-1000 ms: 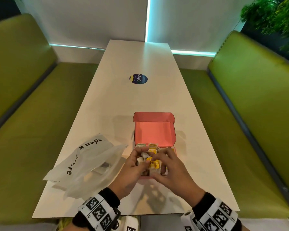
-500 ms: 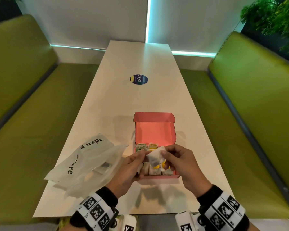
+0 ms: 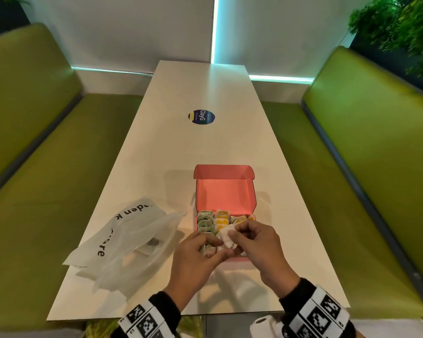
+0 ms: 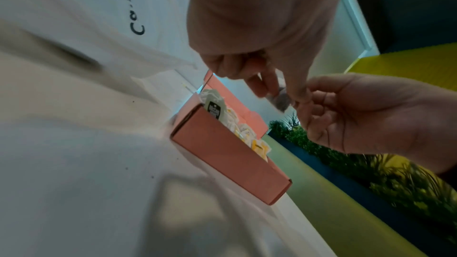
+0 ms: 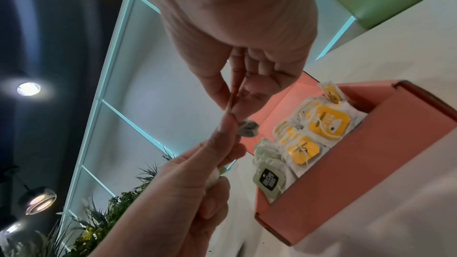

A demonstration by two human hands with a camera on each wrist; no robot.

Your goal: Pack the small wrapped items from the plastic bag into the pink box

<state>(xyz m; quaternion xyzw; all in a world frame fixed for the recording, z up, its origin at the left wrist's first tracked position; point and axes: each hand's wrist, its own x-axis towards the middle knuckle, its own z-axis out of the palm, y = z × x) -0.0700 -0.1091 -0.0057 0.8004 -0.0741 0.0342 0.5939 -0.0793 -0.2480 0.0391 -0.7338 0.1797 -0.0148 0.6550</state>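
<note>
The pink box (image 3: pixel 250 198) stands open on the white table, its lid leaning back. Rows of green wrapped items (image 3: pixel 204 222) and yellow ones (image 3: pixel 222 219) fill its near half; the yellow items (image 5: pixel 323 122) and green ones (image 5: pixel 268 179) also show in the right wrist view. Over the box's front edge both hands pinch one white wrapped item (image 3: pixel 226 236) between them. My left hand (image 3: pixel 215 242) holds its left side, my right hand (image 3: pixel 232 234) its top. The item (image 4: pixel 281 99) hangs between the fingertips above the box (image 4: pixel 230 153). The plastic bag (image 3: pixel 127 242) lies crumpled to the left.
A dark item (image 3: pixel 154 242) shows inside the bag. A round blue sticker (image 3: pixel 201 116) marks the table further back. Green benches (image 3: pixel 366 172) run along both long sides. The table's near edge (image 3: pixel 156 317) is close to my wrists.
Both hands were down among the items in the box. My right hand lifted out a white wrapped item, and now my left hand has come up to pinch it too.
</note>
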